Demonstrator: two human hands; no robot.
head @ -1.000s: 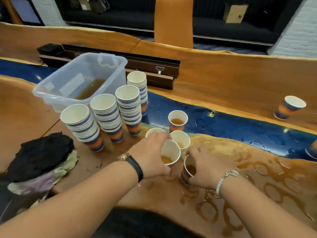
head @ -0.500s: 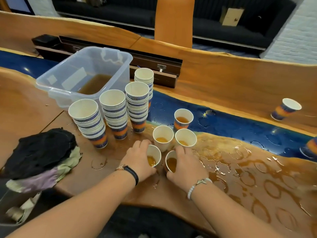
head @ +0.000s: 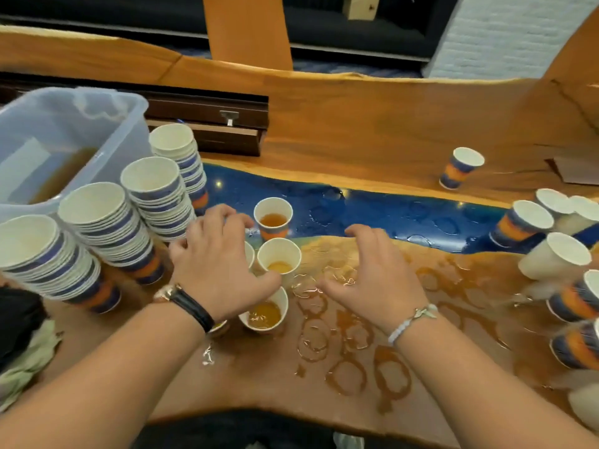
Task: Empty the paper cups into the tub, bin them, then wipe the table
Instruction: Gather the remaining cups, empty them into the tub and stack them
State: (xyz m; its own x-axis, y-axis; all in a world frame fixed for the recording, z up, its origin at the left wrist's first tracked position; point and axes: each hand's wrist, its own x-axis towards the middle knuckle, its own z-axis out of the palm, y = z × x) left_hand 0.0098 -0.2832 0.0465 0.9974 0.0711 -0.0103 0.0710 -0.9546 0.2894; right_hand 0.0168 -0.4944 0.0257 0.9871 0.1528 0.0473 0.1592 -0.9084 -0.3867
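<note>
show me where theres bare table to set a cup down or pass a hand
Free: the far wood between the dark box and the lone cup; the blue strip between the tea cup and the right-hand cups, wet. Crowded: around the cup stacks and tub on the left, and the right-hand cups.

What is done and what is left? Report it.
Done: the tub holds brown liquid, and four stacks of emptied cups stand beside it. In hand: the left hand and right hand hover open over the full cups, gripping none. Left: those cups, the cups at right (contents unseen), binning everything, and wiping the rings with the cloths.
</note>
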